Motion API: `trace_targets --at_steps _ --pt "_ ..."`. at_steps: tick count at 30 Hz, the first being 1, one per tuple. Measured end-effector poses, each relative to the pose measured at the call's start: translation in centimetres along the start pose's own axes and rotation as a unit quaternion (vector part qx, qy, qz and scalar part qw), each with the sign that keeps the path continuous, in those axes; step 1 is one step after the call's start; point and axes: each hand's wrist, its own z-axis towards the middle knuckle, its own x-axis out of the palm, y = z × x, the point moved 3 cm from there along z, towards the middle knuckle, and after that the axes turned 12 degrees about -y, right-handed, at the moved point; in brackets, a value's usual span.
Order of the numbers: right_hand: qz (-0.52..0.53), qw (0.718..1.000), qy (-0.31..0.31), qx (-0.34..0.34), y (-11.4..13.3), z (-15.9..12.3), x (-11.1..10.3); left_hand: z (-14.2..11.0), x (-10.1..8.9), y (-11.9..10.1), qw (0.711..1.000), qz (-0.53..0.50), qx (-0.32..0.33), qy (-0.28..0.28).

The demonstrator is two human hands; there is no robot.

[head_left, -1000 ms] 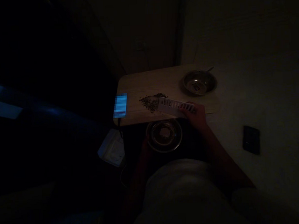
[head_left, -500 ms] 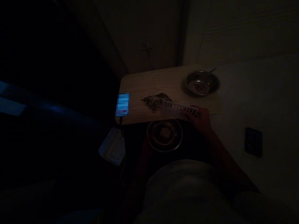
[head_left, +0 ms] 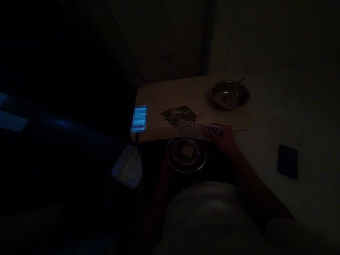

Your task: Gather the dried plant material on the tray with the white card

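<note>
In dim light, my right hand is closed on a pale, flat piece with a row of slots, perhaps plastic. Its far end reaches the near side of a heap of dark, seed-like bits on a wooden board. Below the board's near edge, a round metal bowl has some dark bits and a lighter patch inside. My left hand grips this bowl by its left rim; its fingers are mostly lost in shadow.
A second metal bowl with a utensil handle over its rim stands on the board's right part. A lit, pixelated screen is at the left end. A dark phone-like object lies to the right, and a pale container sits lower left.
My right hand has drawn the slotted piece toward me and slightly left, from the heap to its near edge. The left hand and the bowl stay almost in place.
</note>
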Motion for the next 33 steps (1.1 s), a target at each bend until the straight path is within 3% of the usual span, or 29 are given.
trace_targets --at_steps 4,12,19,25,33 --pt "0.007 0.999 -0.046 -0.004 0.2 0.3 -0.1 0.1 0.0 -0.1 1.0 0.003 0.024 0.003" --pt "-0.026 0.999 -0.012 -0.044 0.2 0.8 1.6 0.0 -0.1 -0.2 1.0 0.011 0.014 -0.002" --pt "-0.02 0.999 0.034 -0.033 0.2 0.7 1.0 0.0 0.2 -0.7 0.996 -0.001 0.08 0.024" --pt "0.001 1.0 0.003 -0.001 0.2 0.6 1.0 0.0 0.5 -0.7 0.997 0.009 0.081 0.007" --pt "-0.001 0.998 0.031 -0.053 2.0 0.4 3.1 -0.7 0.8 -1.0 0.997 -0.003 0.078 0.009"
